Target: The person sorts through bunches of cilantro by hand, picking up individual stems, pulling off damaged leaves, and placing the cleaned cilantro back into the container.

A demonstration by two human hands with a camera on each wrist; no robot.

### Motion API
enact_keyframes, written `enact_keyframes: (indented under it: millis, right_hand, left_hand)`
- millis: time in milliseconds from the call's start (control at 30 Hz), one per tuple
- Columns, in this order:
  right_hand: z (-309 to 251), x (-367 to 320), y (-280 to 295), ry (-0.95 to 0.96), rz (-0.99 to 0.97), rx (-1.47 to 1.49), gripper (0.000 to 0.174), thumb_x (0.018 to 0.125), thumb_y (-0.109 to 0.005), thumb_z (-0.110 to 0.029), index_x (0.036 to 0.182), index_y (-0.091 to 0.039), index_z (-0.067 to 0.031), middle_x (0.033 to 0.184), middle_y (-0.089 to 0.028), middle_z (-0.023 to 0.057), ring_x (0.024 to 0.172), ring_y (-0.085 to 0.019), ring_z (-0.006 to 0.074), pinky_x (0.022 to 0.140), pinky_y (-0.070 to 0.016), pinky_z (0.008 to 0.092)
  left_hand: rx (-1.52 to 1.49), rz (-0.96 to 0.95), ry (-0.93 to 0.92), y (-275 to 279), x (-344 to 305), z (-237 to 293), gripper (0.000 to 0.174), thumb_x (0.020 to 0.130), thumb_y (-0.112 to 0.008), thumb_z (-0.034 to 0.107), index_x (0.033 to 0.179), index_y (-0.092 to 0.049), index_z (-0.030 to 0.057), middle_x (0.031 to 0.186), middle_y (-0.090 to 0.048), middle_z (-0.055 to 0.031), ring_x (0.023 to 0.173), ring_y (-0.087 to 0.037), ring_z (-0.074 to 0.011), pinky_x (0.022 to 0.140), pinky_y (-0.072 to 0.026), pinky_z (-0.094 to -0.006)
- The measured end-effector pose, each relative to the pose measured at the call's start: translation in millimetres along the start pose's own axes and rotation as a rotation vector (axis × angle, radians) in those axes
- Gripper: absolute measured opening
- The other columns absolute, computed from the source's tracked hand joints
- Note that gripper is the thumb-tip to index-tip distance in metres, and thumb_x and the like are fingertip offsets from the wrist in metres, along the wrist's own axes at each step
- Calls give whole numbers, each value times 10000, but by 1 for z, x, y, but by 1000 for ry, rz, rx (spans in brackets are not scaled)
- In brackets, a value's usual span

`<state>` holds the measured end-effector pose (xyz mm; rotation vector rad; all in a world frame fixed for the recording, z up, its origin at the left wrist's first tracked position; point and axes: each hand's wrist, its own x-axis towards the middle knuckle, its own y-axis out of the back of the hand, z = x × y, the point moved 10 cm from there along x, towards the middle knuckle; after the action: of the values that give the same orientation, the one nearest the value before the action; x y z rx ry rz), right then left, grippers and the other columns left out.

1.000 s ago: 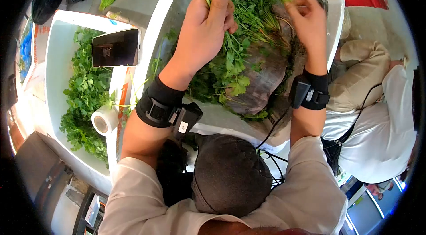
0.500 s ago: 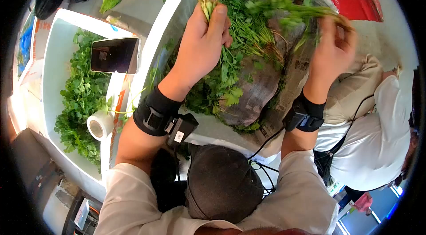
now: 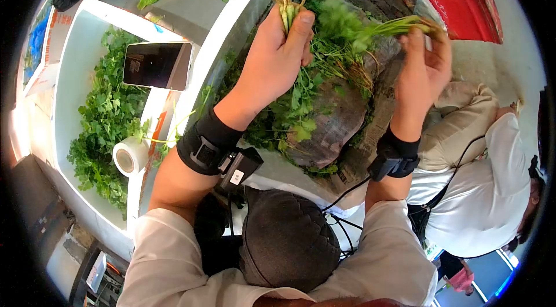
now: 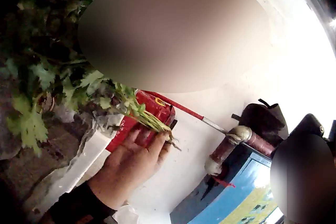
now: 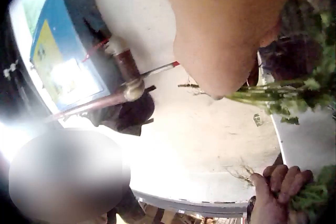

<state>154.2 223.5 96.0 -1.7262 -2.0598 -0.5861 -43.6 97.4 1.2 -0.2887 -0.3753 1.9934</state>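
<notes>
My left hand (image 3: 272,61) grips a bunch of coriander (image 3: 288,6) near its base, with pale, straggly roots sticking up above the thumb. Its leafy part hangs down behind the hand. To the right, my right hand (image 3: 425,72) pinches a few coriander stalks (image 3: 399,26) by the root end; their blurred leaves point left, over the box. In the left wrist view the right hand (image 4: 131,155) shows fingers and thumb closed on those stalks. Below both hands, loose coriander (image 3: 298,98) lies on a dark wrapped bundle (image 3: 336,127) inside a white foam box (image 3: 229,26).
A second white box (image 3: 65,116) on the left holds leafy coriander (image 3: 107,121). On its rim sit a phone (image 3: 159,65) and a roll of clear film (image 3: 130,156). Something red (image 3: 463,0) lies beyond the right rim. Another person (image 3: 480,191) sits at the right.
My right hand has pulled the stalks out to the right, away from the pile, then come slightly back left. The left hand keeps its grip on the bunch.
</notes>
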Motion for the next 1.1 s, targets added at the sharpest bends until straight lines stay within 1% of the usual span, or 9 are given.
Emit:
enact_keyframes:
  millis: [33,67,167,433,567,800,967,1067,1100]
  right_hand:
    - [20,-5,-14,-206,-129,51,258,950,-685,-37,1196,-631,20,1122,-676,82,985,-643,146,812,-538,281]
    - [21,-6,-14,-209,-126,54,258,950,-685,-37,1196,-631,20,1122,-676,82,985,-643,146,812,-538,281]
    - [36,-28,-48,-435,-519,99,285,937,-690,-43,1213,-647,14,1080,-694,51,877,-649,100,704,-542,253]
    - [42,-52,-69,-670,-667,236,293,933,-697,-50,1209,-625,16,1035,-692,51,820,-653,74,636,-514,229]
    - [39,-57,-74,-679,-691,286,279,937,-695,-47,1201,-629,12,1032,-690,48,817,-652,73,636,-513,231]
    - [32,-50,-73,-514,-705,278,230,950,-681,-41,1170,-636,11,1073,-681,43,984,-637,90,857,-505,231]
    - [31,-42,-67,-417,-683,346,194,957,-656,-15,1148,-635,7,1172,-664,65,1103,-615,123,946,-481,261]
    - [31,-32,-57,-340,-657,437,185,981,-617,-21,1165,-616,-3,1189,-661,86,1152,-628,204,973,-486,319]
    - [38,-28,-50,-425,-587,563,189,992,-607,-41,1179,-602,-9,1183,-662,97,1180,-622,249,989,-486,356]
  left_hand:
    - [3,-2,3,-1,-1,2,262,1084,-488,308,1081,-452,49,771,-450,-2,597,-457,-93,560,-456,-277]
    - [8,-16,27,-5,-2,2,250,1078,-509,302,1073,-487,53,751,-441,11,598,-435,-87,559,-432,-270]
    - [84,-69,93,-9,-5,-5,239,1062,-555,292,1080,-548,54,729,-452,33,597,-427,-73,553,-404,-251]
    - [155,-204,267,-27,-13,-13,222,1021,-628,229,1163,-647,59,769,-533,73,615,-456,-28,544,-384,-210]
    - [261,-236,206,-28,-12,-10,204,1009,-649,215,1147,-640,66,768,-532,75,610,-448,-31,536,-367,-208]
    - [-157,-196,308,-22,-10,-21,145,976,-696,192,1017,-619,76,750,-527,68,615,-474,-32,548,-410,-224]
    - [-249,-25,168,-7,-2,-9,102,1040,-577,171,1091,-584,83,979,-659,-7,629,-401,-53,584,-378,-244]
    - [-316,141,75,18,2,-7,108,1050,-553,180,1079,-579,79,1151,-680,-55,676,-437,-77,617,-414,-265]
    - [-311,216,65,26,2,-3,126,1052,-551,196,1069,-583,76,1072,-663,-34,725,-476,-106,656,-445,-287]
